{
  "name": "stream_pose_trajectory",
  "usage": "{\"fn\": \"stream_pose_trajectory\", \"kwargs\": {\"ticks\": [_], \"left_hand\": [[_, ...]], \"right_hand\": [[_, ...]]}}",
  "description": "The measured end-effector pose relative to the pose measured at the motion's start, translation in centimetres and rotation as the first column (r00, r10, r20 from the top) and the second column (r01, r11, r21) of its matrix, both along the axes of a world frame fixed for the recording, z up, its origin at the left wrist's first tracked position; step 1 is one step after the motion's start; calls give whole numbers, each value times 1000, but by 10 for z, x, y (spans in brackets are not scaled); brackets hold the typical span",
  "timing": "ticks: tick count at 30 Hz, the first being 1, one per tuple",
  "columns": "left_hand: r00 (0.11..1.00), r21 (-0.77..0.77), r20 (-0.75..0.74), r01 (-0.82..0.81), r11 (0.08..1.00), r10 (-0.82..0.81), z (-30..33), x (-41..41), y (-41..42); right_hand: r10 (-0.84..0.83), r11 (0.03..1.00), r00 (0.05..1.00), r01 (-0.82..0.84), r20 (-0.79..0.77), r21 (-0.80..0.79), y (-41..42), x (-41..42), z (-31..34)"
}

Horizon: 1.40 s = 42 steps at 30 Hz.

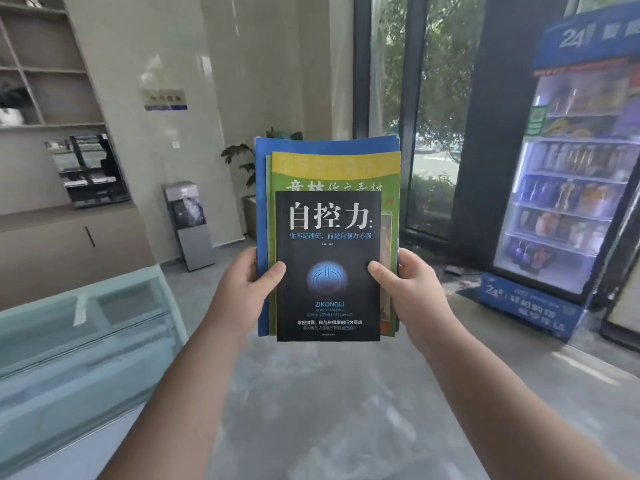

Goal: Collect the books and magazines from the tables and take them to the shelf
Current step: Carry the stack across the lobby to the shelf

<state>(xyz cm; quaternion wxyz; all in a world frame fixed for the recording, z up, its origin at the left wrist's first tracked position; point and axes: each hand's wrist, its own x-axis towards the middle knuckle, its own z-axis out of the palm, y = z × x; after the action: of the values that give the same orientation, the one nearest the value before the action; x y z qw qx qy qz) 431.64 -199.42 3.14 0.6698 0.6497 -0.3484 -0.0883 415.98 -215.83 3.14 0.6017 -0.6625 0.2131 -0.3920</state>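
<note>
I hold a stack of books and magazines out in front of me with both hands. On top lies a black book (pixel 328 244) with white Chinese title and a blue glowing emblem. Under it is a green and yellow magazine (pixel 332 168), and beneath that a larger blue magazine (pixel 263 188). My left hand (pixel 246 289) grips the stack's left edge, thumb on the black cover. My right hand (pixel 412 289) grips the right edge, thumb also on the cover. A wall shelf (pixel 52 71) with open compartments stands at the upper left.
A glass display counter (pixel 83 327) runs along the left. A lit drinks vending fridge (pixel 568 202) stands at the right. A small grey sign stand (pixel 188 223) and a potted plant (pixel 242 161) are by the far wall. Tall windows (pixel 426 116) lie ahead; grey floor (pixel 329 410) stretches below.
</note>
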Motion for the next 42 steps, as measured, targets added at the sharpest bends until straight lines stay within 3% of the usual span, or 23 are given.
{"fn": "stream_pose_trajectory", "kwargs": {"ticks": [10,20,27,34,42], "left_hand": [[997,-53,-32,-77,996,76,-32,268,-211],[995,40,-45,-85,996,87,-17,490,-404],[975,42,-19,-220,975,221,-31,649,-525],[941,10,-41,-334,942,335,-15,792,-605],[894,8,-35,-446,895,446,-30,976,-626]], "right_hand": [[89,995,995,-91,-54,-32,-223,282,-22],[102,994,993,-104,-66,-29,-421,506,-13],[186,980,981,-189,-55,-63,-556,677,-25],[309,949,950,-311,-45,-50,-646,848,-5],[420,902,906,-423,-55,-85,-679,1059,-19]]}}
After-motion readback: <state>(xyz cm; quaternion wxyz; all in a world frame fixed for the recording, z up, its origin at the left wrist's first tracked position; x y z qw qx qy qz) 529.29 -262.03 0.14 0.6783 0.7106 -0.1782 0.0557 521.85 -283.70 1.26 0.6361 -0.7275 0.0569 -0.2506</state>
